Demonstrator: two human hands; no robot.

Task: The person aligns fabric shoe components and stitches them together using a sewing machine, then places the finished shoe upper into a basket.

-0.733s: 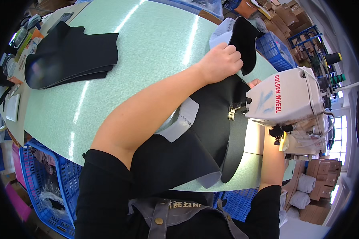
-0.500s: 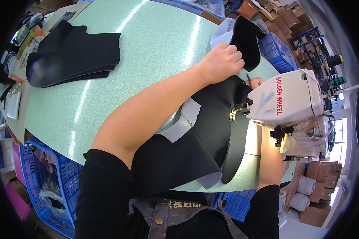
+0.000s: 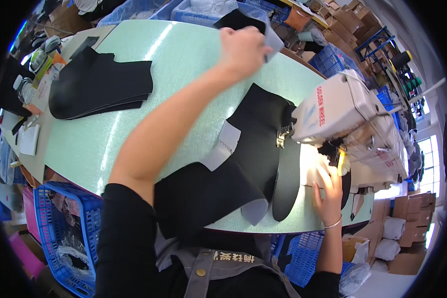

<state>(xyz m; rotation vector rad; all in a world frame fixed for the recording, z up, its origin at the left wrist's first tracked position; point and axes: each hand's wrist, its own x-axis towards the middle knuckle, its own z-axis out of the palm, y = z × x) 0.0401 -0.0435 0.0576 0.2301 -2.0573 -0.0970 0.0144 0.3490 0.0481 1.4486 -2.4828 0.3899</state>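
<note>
At the far edge of the table, my left hand [image 3: 243,52] is closed on a black fabric piece [image 3: 241,21] with a pale grey underside; motion blurs the fingers. My right hand [image 3: 328,191] reaches under the light beside the sewing machine [image 3: 340,107], its fingers stretched out and apart and nothing visible in them. More black fabric [image 3: 260,134] lies under the machine's presser foot [image 3: 281,139]. It runs on toward me as a wide panel [image 3: 208,196] with a pale, zigzag-stitched strip [image 3: 223,146] along one side.
A stack of cut black pieces [image 3: 104,82] lies on the left of the green table [image 3: 179,107]. Blue baskets stand at the left [image 3: 87,223], below the front edge [image 3: 300,253] and beyond the far edge [image 3: 184,16]. Cardboard boxes [image 3: 412,218] are piled at the right.
My left hand has carried the black piece left and away toward the far edge. My right hand has come from behind the machine head to its near side. The view has shifted slightly.
</note>
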